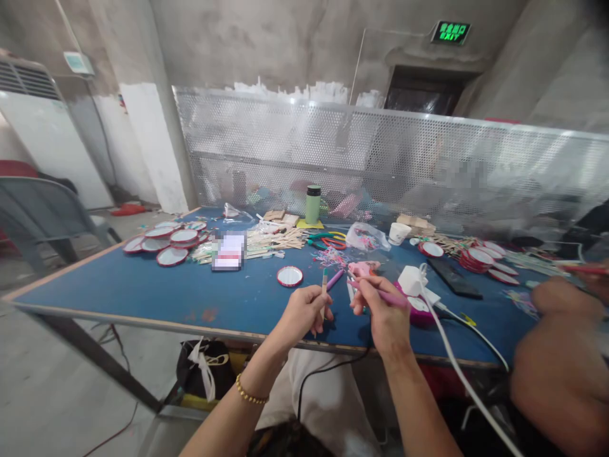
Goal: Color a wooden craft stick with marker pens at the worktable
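Observation:
My left hand (304, 312) is closed around a thin wooden stick (324, 291) held upright over the near edge of the blue table (157, 289). My right hand (380, 308) pinches a pink pen-like tool (387, 296), its tip pointing left toward the stick. A purple stick (334, 279) lies on the table between the hands. Just beyond sit a small round red-rimmed mirror (290, 276) and a pink object (364, 268).
Stacks of red-rimmed round mirrors lie at the left (166, 241) and right (476, 257). Wooden sticks (271, 241), a green bottle (313, 204), scissors (328, 240), a white cup (398, 233) and a white charger with cable (413, 280) are about. Another person's arm (561, 355) is at the right. A perforated metal screen (380, 158) backs the table.

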`<state>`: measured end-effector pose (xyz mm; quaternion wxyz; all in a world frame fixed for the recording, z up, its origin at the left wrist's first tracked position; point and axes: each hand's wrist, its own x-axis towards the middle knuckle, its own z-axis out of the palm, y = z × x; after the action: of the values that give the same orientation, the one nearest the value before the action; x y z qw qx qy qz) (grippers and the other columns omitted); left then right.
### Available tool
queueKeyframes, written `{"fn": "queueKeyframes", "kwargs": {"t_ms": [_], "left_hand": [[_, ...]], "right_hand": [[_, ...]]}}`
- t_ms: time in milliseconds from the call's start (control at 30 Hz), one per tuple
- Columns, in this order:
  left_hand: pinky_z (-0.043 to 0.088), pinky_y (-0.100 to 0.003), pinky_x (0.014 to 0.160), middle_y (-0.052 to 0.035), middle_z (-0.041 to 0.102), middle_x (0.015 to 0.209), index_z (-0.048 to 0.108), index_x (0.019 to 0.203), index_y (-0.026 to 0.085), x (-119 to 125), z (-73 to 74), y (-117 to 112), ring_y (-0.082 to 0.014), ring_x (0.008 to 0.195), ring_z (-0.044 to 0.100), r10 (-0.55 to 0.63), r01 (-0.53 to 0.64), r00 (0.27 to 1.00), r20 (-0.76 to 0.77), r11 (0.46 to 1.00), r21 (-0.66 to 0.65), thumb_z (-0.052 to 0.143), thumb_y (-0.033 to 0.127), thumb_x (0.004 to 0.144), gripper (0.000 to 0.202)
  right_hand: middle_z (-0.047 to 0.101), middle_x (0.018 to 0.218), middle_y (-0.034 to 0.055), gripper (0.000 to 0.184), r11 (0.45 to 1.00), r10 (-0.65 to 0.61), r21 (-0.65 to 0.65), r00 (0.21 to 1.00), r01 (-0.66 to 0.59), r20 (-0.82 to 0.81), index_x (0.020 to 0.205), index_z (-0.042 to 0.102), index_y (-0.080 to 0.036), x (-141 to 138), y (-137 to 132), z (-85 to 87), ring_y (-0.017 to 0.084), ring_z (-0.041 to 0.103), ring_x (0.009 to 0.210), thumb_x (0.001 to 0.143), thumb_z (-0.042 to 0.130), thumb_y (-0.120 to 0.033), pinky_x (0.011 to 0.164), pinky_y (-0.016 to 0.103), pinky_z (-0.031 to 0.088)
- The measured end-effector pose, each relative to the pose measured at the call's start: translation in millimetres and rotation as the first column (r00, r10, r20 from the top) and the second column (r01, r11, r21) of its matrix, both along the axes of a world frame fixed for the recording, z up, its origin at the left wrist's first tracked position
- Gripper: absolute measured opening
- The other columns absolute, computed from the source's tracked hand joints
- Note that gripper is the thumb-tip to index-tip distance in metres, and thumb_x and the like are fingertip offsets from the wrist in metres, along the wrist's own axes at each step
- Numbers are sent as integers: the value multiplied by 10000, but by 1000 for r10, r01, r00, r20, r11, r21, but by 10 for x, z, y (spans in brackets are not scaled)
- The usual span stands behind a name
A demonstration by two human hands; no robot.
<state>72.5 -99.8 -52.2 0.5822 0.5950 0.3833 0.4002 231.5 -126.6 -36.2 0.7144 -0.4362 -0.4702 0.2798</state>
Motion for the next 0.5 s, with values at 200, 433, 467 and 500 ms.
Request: {"fn": "queueKeyframes", "kwargs": {"t_ms": [200, 433, 467, 500], "left_hand": [[362, -164, 330, 4, 627, 603, 564, 808, 146, 5, 3, -8, -62, 344, 473, -27, 27, 1000, -17, 1000, 13, 552, 405, 831, 259], [363, -160, 331, 31, 549, 528, 523, 728, 168, -1, -7, -10, -70, 357, 479, -78, 77, 997, 4, 995, 64, 570, 541, 810, 385], [360, -159, 328, 34, 541, 517, 520, 723, 171, 1, -13, -8, -70, 353, 477, -79, 79, 997, 3, 995, 68, 567, 558, 808, 399], [357, -158, 326, 37, 530, 503, 516, 715, 173, 3, -19, -5, -70, 347, 473, -79, 79, 997, 0, 994, 74, 559, 574, 810, 414]], "right_hand": [[666, 548, -16, 199, 998, -32, 55, 995, 27, 98, 825, 724, -169, -282, -4, -41, 145, 637, 464, 797, 718, -366, 507, 269, 545], [597, 476, -39, 159, 989, -114, 118, 975, 93, 189, 768, 702, -185, -363, 103, -152, 163, 632, 457, 819, 683, -335, 540, 286, 556], [576, 465, -45, 172, 989, -109, 118, 978, 89, 180, 745, 688, -189, -372, 101, -169, 159, 625, 451, 826, 674, -340, 508, 271, 541], [563, 462, -50, 183, 992, -84, 105, 980, 66, 181, 732, 677, -193, -381, 95, -181, 148, 597, 420, 831, 667, -347, 456, 256, 513]]}}
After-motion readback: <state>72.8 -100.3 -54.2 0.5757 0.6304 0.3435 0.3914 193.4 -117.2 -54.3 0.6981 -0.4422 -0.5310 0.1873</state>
